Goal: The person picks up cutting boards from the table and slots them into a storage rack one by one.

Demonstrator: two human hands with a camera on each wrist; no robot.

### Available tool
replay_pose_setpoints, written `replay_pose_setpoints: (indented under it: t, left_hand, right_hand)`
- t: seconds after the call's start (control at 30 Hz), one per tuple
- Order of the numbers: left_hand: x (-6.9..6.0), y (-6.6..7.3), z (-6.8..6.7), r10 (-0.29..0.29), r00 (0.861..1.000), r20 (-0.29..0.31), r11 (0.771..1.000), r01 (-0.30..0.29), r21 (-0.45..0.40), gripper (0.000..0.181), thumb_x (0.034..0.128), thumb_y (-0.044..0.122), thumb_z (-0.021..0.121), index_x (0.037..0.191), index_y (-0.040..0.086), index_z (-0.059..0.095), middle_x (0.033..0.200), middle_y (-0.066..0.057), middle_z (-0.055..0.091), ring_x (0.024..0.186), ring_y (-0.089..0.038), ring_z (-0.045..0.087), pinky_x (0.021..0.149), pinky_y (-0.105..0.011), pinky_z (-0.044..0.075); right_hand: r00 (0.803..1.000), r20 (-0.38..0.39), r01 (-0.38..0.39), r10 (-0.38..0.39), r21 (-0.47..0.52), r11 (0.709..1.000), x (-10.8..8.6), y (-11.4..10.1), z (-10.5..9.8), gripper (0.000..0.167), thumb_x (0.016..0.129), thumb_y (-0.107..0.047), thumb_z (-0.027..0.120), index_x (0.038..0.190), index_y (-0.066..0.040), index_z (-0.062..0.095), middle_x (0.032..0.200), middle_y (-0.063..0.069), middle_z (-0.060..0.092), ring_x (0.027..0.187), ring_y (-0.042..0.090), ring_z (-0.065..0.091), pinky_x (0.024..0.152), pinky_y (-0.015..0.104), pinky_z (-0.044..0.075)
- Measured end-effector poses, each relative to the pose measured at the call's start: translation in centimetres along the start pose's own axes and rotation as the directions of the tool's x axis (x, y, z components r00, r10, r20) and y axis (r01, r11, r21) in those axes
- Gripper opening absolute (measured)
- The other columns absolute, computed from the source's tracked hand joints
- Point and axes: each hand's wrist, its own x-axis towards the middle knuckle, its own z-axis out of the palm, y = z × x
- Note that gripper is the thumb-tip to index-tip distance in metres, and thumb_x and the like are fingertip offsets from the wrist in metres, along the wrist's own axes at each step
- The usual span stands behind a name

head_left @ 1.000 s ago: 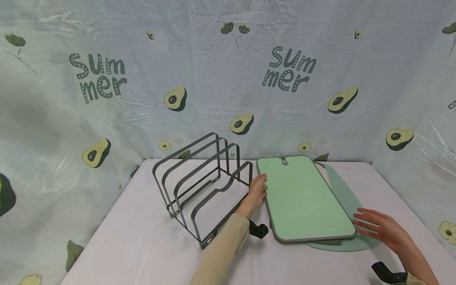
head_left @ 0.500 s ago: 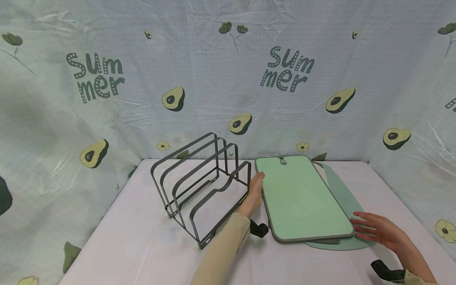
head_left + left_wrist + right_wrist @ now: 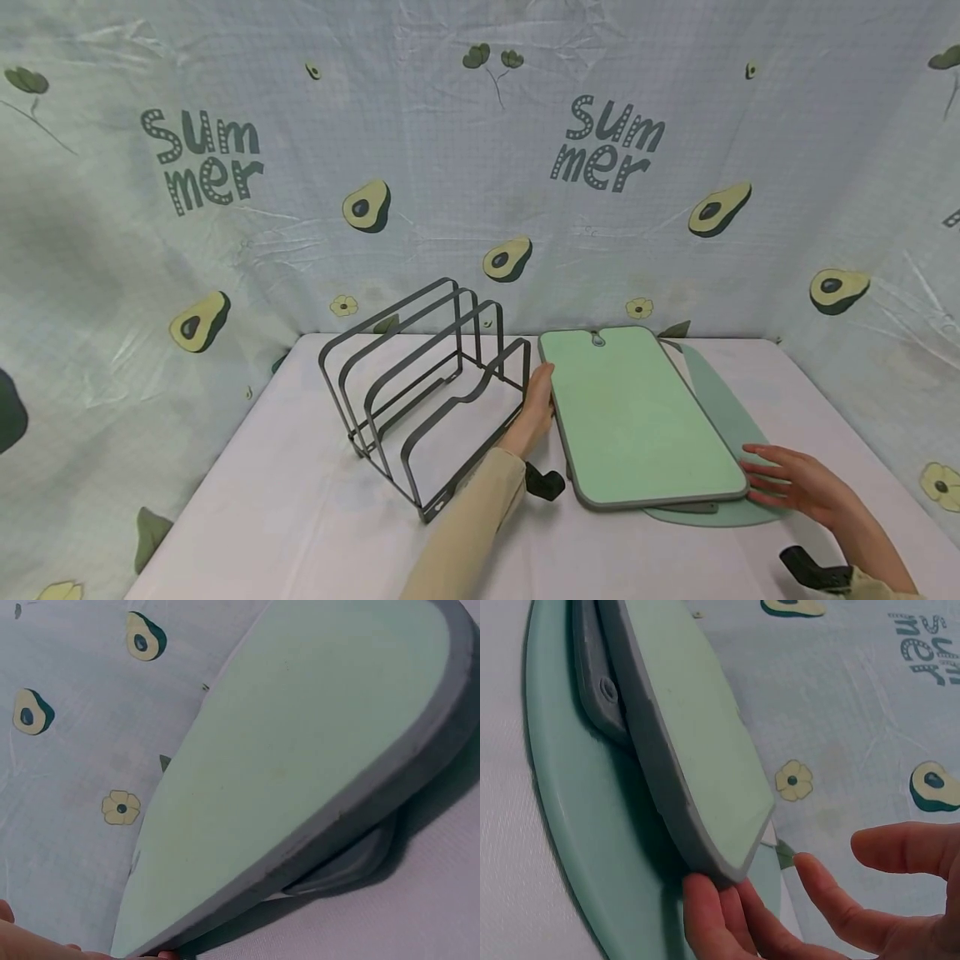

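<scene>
A pale green cutting board [image 3: 645, 417] with a grey rim and a hanging hole lies on top of other boards, right of centre in the head view. My left hand [image 3: 534, 412] is at its left edge, between the board and the dark metal rack [image 3: 431, 392]. In the left wrist view, the fingertips [image 3: 166, 955] reach the board's rim, and most of that hand is out of frame. My right hand [image 3: 806, 483] is by the near right corner. Its lower fingertips [image 3: 701, 889] touch the corner from below, while thumb and index finger stand apart from it.
Under the top board, a larger blue-green rounded board [image 3: 738, 417] juts out to the right. Another grey-rimmed board [image 3: 600, 694] shows between them. The upright rack has several wire dividers. A printed cloth [image 3: 420, 133] hangs behind the pale table [image 3: 300, 500].
My left hand's fingers have drawn closer together along the board's left edge. The right hand has moved slightly left, to the board's corner. The boards and the rack stay in place.
</scene>
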Motion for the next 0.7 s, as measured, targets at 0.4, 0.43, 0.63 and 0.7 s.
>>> replay_pose_setpoints:
  t: [0.4, 0.43, 0.63, 0.7]
  left_hand:
    - [-8.8, 8.6, 1.8, -0.153, 0.988, -0.022, 0.988, 0.153, -0.007, 0.045, 0.0937, 0.033, 0.036, 0.133, 0.011, 0.036, 0.103, -0.01, 0.057, 0.078, -0.015, 0.053, 0.071, -0.029, 0.045]
    - [-8.8, 8.7, 1.8, -0.149, 0.989, -0.023, 0.989, 0.149, -0.004, 0.045, 0.0936, 0.034, 0.036, 0.132, 0.011, 0.036, 0.105, -0.011, 0.056, 0.079, -0.016, 0.052, 0.069, -0.03, 0.045]
    - [-6.7, 7.0, 1.6, -0.182, 0.983, -0.033, 0.983, 0.181, -0.037, 0.045, 0.0898, 0.042, 0.041, 0.124, 0.014, 0.043, 0.104, -0.012, 0.052, 0.072, -0.016, 0.05, 0.057, -0.028, 0.045]
    - [-6.6, 6.9, 1.5, -0.219, 0.975, -0.025, 0.974, 0.217, -0.058, 0.044, 0.0874, 0.044, 0.044, 0.121, 0.014, 0.045, 0.101, -0.009, 0.052, 0.07, -0.015, 0.049, 0.055, -0.028, 0.045]
  right_hand:
    - [0.999, -0.036, 0.004, -0.003, 0.018, 1.0, -0.7, 0.4, -0.6, 0.009, 0.092, -0.032, 0.046, 0.091, -0.031, 0.055, 0.093, -0.013, 0.049, 0.084, 0.008, 0.055, 0.075, 0.033, 0.051]
    - [0.999, -0.042, 0.007, -0.006, 0.03, 1.0, -0.8, 0.5, -0.7, 0.009, 0.092, -0.03, 0.047, 0.09, -0.033, 0.055, 0.093, -0.015, 0.048, 0.082, 0.008, 0.055, 0.074, 0.032, 0.051]
    - [1.0, 0.003, 0.027, -0.028, 0.123, 0.992, -1.6, 0.9, -1.2, 0.023, 0.091, -0.017, 0.049, 0.085, -0.038, 0.054, 0.088, -0.021, 0.051, 0.077, 0.012, 0.055, 0.07, 0.028, 0.052]
    - [0.998, 0.043, 0.048, -0.055, 0.148, 0.988, -1.8, 1.2, -1.3, 0.029, 0.091, -0.011, 0.048, 0.085, -0.039, 0.055, 0.087, -0.021, 0.054, 0.079, 0.01, 0.056, 0.07, 0.027, 0.052]
